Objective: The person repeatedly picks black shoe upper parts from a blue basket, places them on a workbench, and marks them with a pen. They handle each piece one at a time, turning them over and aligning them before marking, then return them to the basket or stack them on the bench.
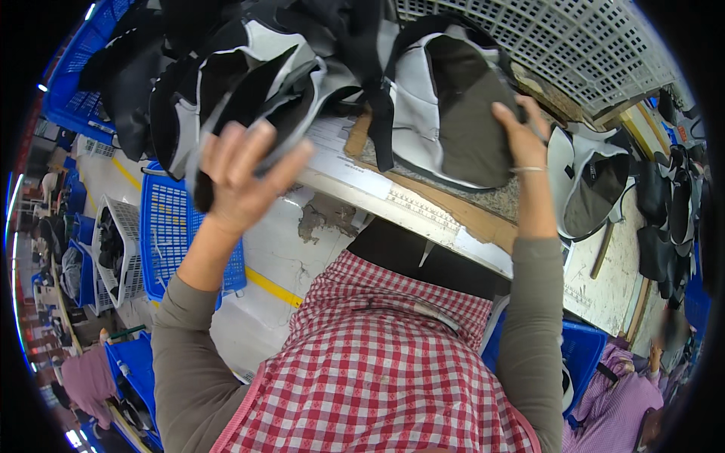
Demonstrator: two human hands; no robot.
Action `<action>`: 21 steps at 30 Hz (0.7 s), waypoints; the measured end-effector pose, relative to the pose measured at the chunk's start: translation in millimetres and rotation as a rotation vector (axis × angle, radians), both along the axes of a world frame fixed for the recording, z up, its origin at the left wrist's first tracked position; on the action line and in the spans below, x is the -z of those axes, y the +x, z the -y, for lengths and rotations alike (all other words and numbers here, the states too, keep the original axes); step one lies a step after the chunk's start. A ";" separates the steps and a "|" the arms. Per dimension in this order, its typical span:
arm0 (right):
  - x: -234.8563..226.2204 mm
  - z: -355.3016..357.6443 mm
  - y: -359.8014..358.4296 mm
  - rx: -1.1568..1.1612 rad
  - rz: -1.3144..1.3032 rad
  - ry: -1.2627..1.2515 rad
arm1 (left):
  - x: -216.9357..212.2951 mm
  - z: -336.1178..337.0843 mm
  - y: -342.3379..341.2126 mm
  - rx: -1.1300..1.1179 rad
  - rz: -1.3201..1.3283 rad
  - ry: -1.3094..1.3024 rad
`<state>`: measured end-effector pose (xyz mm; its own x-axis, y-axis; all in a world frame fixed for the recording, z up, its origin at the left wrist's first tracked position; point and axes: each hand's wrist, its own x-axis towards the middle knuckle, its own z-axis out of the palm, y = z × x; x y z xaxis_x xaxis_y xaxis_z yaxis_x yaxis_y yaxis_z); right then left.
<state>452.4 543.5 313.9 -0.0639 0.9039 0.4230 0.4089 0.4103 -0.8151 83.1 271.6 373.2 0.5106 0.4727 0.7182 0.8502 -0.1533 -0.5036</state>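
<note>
My right hand (526,137) grips the right edge of a black and white shoe upper (414,113) with a grey-brown lining, thumb on the inside. This upper lies tilted over the bench edge, and a black strap hangs at its left. My left hand (240,177), a little blurred, has its fingers apart in front of another black and white upper (262,41) on the left pile. I see nothing held in it; whether it touches that upper is unclear. A further upper (596,189) sits on the bench to the right of my right hand.
The worn white bench (468,230) carries paper sheets, brown cardboard and a ruler strip. A pale plastic basket (559,53) stands at the far side. Blue crates (162,241) are on the floor at left. More black pieces (668,219) hang at right, near another person (615,400).
</note>
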 end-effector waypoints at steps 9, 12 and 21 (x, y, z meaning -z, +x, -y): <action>-34.2 -5.2 223.8 0.572 -0.106 0.072 | -48.9 11.4 -28.0 -0.588 0.355 -0.296; -32.8 10.8 229.4 0.717 0.115 0.511 | -34.5 11.2 -15.4 -0.449 0.481 -0.563; -4.1 98.8 -68.8 -0.194 0.227 0.144 | 53.6 -21.3 45.3 -0.350 0.719 -0.708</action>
